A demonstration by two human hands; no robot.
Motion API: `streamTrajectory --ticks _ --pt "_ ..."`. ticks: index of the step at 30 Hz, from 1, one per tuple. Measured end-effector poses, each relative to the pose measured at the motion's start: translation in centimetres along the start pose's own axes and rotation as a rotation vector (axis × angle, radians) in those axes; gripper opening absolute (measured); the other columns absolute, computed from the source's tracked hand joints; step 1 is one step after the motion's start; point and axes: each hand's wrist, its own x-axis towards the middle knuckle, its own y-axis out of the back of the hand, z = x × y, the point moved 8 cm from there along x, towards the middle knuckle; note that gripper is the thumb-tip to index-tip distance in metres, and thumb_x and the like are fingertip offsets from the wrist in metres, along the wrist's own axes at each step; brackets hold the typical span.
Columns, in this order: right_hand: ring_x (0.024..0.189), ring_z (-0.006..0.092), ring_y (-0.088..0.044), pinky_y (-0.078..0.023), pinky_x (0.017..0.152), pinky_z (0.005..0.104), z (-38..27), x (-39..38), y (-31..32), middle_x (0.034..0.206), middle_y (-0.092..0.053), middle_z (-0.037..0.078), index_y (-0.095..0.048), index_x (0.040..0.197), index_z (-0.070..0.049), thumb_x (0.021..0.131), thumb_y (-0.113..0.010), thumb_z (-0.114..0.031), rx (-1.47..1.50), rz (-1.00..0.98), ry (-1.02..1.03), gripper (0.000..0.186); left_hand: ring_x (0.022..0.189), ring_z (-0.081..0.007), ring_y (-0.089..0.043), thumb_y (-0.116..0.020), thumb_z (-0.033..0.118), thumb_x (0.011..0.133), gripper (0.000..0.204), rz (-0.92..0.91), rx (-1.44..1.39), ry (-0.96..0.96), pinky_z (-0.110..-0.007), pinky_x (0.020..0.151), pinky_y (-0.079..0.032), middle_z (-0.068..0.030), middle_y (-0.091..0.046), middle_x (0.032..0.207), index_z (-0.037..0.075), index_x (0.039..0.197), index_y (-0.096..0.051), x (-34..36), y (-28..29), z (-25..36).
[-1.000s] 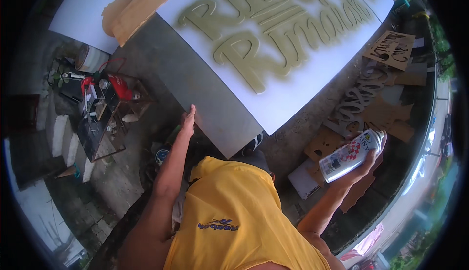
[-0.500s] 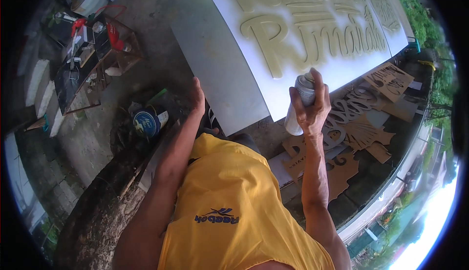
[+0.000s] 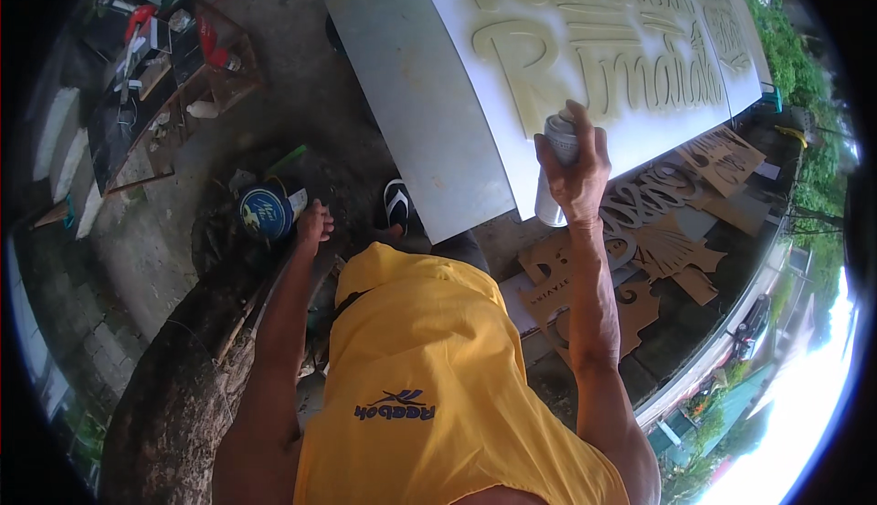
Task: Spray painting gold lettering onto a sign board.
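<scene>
My right hand [image 3: 577, 176] is wrapped round a white-and-grey spray can [image 3: 551, 202], with the index finger on its nozzle. The can stands near-upright over the front edge of a white board [image 3: 630, 153]. Raised cut-out letters [image 3: 525, 71] in a dull gold-olive colour lie on that board, with a haze of the same colour around them. Down at my left side, my left hand [image 3: 314, 225] has its fingers curled in and shows nothing in them. It is nearest to a round tin with a blue lid [image 3: 266, 213].
A bare grey sheet [image 3: 411, 94] lies left of the board. Brown cut-out shapes [image 3: 671, 249] are piled below it at right. At far left is a low stand [image 3: 146, 112] with red tools. My shoe [image 3: 396, 205] is under the grey sheet's edge.
My left hand has dropped away from the grey sheet toward the blue-lidded tin, its straight fingers now curled. The right hand and spray can have shifted slightly up and left in view.
</scene>
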Motion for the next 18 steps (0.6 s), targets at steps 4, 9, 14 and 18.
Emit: streamTrajectory --ticks 4,9,14,18 --pt "0.079 0.0319 -0.070 -0.060 0.071 0.0424 0.9 1.6 0.5 0.097 -0.063 0.014 -0.059 0.140 -0.019 0.081 -0.083 -0.024 -0.055 0.045 0.025 0.064 0.081 -0.0211 -0.069 -0.041 0.061 0.105 0.066 0.015 0.057 0.100 -0.046 0.075 -0.056 -0.0108 -0.071 0.107 0.006 0.134 -0.060 -1.5 3.2 -6.5" --pt "0.080 0.0333 -0.070 -0.060 0.072 0.0433 4.1 3.9 2.3 0.099 -0.065 0.015 -0.059 0.140 -0.018 0.083 -0.080 -0.027 -0.098 0.132 0.024 0.062 0.077 -0.0190 -0.067 -0.041 0.060 0.106 0.061 0.016 0.017 0.164 -0.042 0.069 -0.056 -0.0080 -0.070 0.100 0.007 0.126 -0.063 -3.7 2.5 -12.2" --pt "0.082 0.0349 -0.071 -0.061 0.069 0.0460 7.4 4.4 3.6 0.098 -0.065 0.018 -0.056 0.143 -0.019 0.084 -0.080 -0.030 -0.158 0.132 -0.041 0.065 0.067 -0.0167 -0.065 -0.042 0.058 0.106 0.057 -0.041 -0.045 0.150 -0.037 0.059 -0.054 -0.0065 -0.069 0.088 0.006 0.113 -0.066 -4.4 -1.0 -12.7" --pt "0.080 0.0343 -0.071 -0.061 0.069 0.0461 8.5 4.4 3.1 0.099 -0.064 0.017 -0.056 0.143 -0.018 0.085 -0.080 -0.032 -0.184 0.124 -0.046 0.064 0.067 -0.0173 -0.065 -0.046 0.058 0.105 0.058 -0.084 -0.073 0.085 -0.035 0.055 -0.052 -0.0071 -0.069 0.086 0.005 0.110 -0.068 -4.3 -3.8 -9.7"
